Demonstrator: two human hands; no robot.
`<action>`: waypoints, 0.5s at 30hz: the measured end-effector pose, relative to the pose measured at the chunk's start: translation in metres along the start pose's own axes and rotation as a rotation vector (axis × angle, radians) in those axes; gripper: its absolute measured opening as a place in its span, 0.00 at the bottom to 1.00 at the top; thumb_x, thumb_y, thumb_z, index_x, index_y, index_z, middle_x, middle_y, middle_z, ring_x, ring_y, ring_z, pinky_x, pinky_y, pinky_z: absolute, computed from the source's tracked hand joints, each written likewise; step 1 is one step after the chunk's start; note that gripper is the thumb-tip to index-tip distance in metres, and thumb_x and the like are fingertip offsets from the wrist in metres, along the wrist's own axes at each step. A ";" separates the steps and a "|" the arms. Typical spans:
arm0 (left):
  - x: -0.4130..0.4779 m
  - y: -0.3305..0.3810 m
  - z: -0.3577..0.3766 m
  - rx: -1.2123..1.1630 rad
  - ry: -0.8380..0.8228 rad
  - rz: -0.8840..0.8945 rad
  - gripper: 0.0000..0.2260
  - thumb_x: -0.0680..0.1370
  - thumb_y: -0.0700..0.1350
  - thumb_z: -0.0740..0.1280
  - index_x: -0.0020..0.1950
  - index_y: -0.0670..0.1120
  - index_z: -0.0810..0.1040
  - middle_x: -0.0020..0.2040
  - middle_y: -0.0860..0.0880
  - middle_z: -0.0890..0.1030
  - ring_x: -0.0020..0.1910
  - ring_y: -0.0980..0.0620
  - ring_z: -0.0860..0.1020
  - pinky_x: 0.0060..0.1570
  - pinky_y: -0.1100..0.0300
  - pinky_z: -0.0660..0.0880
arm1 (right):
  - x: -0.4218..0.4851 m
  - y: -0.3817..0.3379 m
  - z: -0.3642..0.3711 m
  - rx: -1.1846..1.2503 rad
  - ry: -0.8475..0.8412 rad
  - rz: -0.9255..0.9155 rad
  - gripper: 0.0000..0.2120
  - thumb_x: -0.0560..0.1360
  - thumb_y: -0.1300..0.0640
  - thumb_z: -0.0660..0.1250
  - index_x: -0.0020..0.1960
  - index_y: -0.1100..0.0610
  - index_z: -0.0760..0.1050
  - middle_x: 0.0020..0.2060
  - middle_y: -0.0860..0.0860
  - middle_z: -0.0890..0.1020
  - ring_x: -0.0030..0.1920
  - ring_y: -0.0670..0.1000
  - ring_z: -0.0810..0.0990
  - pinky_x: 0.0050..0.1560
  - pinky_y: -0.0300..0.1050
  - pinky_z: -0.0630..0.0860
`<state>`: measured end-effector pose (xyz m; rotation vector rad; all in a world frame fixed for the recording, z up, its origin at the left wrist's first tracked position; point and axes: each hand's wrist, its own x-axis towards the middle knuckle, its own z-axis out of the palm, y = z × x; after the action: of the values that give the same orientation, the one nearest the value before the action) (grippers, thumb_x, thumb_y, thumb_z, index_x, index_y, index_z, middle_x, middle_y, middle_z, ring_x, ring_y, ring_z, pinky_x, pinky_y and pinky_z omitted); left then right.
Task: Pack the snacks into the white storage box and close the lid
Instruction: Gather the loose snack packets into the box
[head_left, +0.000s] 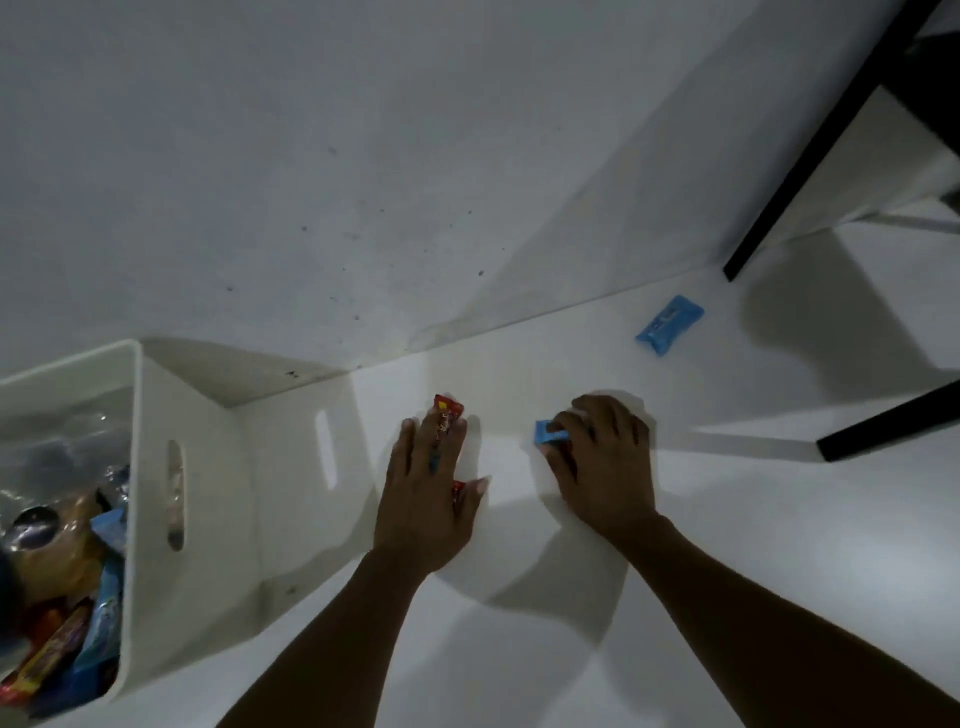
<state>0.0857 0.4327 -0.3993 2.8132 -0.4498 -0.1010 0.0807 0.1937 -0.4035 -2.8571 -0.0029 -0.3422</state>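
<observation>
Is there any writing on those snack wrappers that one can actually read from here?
None can be read.
Red packet under the left hand: print blurred.
Blue packet lying apart: pale marks, too blurred.
Small blue packet at the right hand: nothing legible.
Wrappers in the white storage box: too blurred.

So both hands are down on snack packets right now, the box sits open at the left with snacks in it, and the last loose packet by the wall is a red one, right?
Not quite: the head view shows the loose packet by the wall is blue, not red. The rest holds: the left hand lies on a red packet, the right hand covers a blue packet, and the white box sits open at the left with snacks inside.
</observation>
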 end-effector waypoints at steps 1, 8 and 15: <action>0.013 0.011 0.003 -0.006 -0.008 0.022 0.32 0.80 0.63 0.54 0.81 0.52 0.51 0.82 0.46 0.52 0.80 0.40 0.49 0.77 0.43 0.56 | 0.007 0.016 -0.003 -0.054 0.015 0.009 0.16 0.74 0.44 0.65 0.55 0.53 0.78 0.64 0.56 0.76 0.68 0.60 0.71 0.63 0.58 0.66; 0.079 0.061 0.022 0.034 0.013 0.097 0.27 0.81 0.58 0.52 0.79 0.52 0.58 0.80 0.44 0.60 0.78 0.38 0.57 0.76 0.45 0.59 | 0.071 0.114 -0.014 -0.199 -0.090 0.006 0.21 0.73 0.35 0.60 0.59 0.47 0.75 0.78 0.55 0.59 0.78 0.63 0.51 0.68 0.77 0.45; 0.070 0.069 0.017 0.118 0.082 0.063 0.21 0.75 0.46 0.67 0.68 0.52 0.76 0.56 0.45 0.80 0.46 0.42 0.75 0.35 0.54 0.75 | 0.063 0.093 -0.011 -0.219 -0.009 0.039 0.17 0.73 0.43 0.67 0.54 0.54 0.78 0.53 0.53 0.82 0.57 0.62 0.76 0.51 0.55 0.75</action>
<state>0.1296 0.3430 -0.3970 2.9022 -0.5412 0.0565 0.1423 0.0989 -0.4026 -3.0699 0.0936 -0.3417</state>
